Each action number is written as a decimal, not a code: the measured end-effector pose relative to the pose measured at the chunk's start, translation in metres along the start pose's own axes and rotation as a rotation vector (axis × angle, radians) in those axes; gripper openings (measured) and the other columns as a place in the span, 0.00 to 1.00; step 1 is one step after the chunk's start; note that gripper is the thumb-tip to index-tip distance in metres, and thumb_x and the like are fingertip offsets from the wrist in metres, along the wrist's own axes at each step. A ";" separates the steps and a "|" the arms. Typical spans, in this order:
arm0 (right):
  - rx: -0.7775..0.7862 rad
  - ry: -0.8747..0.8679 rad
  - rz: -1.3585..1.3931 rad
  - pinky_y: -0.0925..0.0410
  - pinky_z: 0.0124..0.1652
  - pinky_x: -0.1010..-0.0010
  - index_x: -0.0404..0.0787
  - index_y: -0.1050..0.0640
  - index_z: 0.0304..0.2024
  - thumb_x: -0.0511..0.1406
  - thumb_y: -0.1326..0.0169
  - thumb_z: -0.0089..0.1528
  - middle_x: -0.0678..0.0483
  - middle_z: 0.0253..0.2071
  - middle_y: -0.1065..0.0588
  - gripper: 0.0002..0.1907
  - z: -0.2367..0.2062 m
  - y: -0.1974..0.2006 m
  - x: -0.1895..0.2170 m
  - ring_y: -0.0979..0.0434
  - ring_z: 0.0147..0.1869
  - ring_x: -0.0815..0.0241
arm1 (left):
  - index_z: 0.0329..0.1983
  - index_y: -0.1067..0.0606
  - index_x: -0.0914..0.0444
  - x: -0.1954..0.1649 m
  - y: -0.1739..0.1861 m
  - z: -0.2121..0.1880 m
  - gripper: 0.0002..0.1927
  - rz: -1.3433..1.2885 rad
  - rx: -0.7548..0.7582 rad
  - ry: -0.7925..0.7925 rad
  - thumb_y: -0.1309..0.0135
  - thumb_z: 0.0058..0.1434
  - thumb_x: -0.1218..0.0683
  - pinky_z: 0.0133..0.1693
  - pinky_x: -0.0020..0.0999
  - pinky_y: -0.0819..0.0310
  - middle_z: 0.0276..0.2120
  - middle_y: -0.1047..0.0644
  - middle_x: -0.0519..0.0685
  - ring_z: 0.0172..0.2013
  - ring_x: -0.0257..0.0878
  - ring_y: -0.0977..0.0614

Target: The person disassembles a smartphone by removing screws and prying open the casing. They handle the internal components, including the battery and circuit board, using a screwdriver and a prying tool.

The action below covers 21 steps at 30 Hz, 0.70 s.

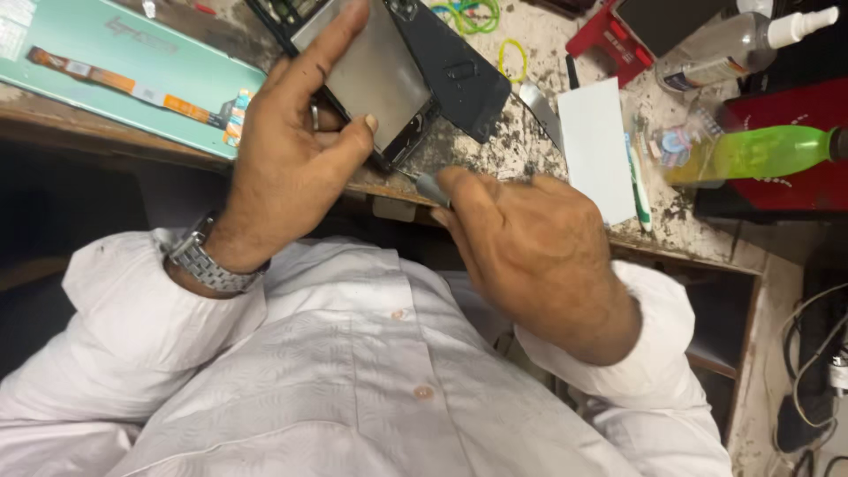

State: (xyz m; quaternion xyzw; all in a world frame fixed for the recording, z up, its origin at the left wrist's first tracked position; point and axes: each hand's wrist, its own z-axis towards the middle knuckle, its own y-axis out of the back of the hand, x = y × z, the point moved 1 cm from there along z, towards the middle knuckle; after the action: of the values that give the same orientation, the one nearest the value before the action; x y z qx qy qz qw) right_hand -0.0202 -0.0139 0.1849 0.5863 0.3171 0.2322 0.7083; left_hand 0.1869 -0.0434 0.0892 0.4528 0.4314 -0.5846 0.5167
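Left hand (296,150) holds phone (375,75); right hand (530,247) works thin metal tool (431,187) at its corner.
Left grip closed around phone's near edge, above worktop (521,141) edge. Right grip pinches tool, tip just below the phone.

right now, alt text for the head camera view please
A left hand grips a dismantled phone at the edge of a worn workbench, while the right hand presses a thin metal tool at its lower corner. A green bottle lies to the right.
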 end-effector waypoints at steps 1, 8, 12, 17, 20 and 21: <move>0.064 -0.047 -0.056 0.46 0.19 0.66 0.44 0.25 0.39 0.47 0.44 0.68 0.59 0.14 0.38 0.14 0.002 0.002 0.001 0.44 0.16 0.64 | 0.76 0.41 0.59 0.000 0.000 -0.001 0.36 0.076 -0.002 0.022 0.47 0.66 0.67 0.43 0.21 0.21 0.60 0.32 0.51 0.45 0.33 0.27; -0.084 -0.019 0.064 0.40 0.25 0.64 0.42 0.28 0.38 0.42 0.41 0.67 0.55 0.24 0.32 0.13 0.012 0.027 0.005 0.35 0.24 0.59 | 0.77 0.43 0.63 0.005 -0.005 -0.004 0.35 -0.025 0.022 -0.067 0.49 0.68 0.70 0.54 0.21 0.20 0.66 0.35 0.54 0.58 0.32 0.23; 0.003 -0.040 0.117 0.41 0.23 0.64 0.42 0.25 0.39 0.44 0.42 0.68 0.55 0.21 0.32 0.13 0.006 0.014 -0.006 0.35 0.21 0.60 | 0.80 0.42 0.61 0.004 -0.006 -0.002 0.36 -0.038 0.023 -0.071 0.49 0.70 0.70 0.45 0.18 0.23 0.70 0.33 0.52 0.49 0.28 0.23; -0.189 0.106 0.300 0.36 0.29 0.68 0.33 0.26 0.49 0.35 0.43 0.68 0.51 0.33 0.24 0.12 -0.009 0.011 -0.013 0.27 0.30 0.59 | 0.73 0.42 0.63 0.001 -0.010 0.000 0.34 -0.013 -0.016 0.024 0.50 0.64 0.69 0.42 0.15 0.21 0.70 0.35 0.53 0.51 0.24 0.22; -0.173 0.098 0.363 0.33 0.34 0.66 0.34 0.26 0.52 0.35 0.43 0.68 0.50 0.38 0.23 0.14 -0.008 0.015 -0.014 0.24 0.36 0.56 | 0.77 0.42 0.63 -0.001 -0.011 0.001 0.33 -0.003 0.009 -0.061 0.48 0.71 0.69 0.38 0.13 0.29 0.74 0.35 0.52 0.43 0.20 0.26; -0.179 0.099 0.374 0.32 0.35 0.66 0.34 0.26 0.53 0.35 0.42 0.68 0.49 0.39 0.22 0.14 -0.006 0.015 -0.014 0.22 0.38 0.55 | 0.77 0.42 0.63 -0.001 -0.012 0.001 0.33 -0.011 0.009 -0.053 0.48 0.71 0.69 0.38 0.12 0.30 0.74 0.35 0.52 0.42 0.20 0.27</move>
State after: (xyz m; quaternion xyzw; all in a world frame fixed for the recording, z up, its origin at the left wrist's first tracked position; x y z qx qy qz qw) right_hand -0.0337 -0.0162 0.2016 0.5576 0.2150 0.4154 0.6858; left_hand 0.1752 -0.0435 0.0906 0.4370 0.4175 -0.6013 0.5227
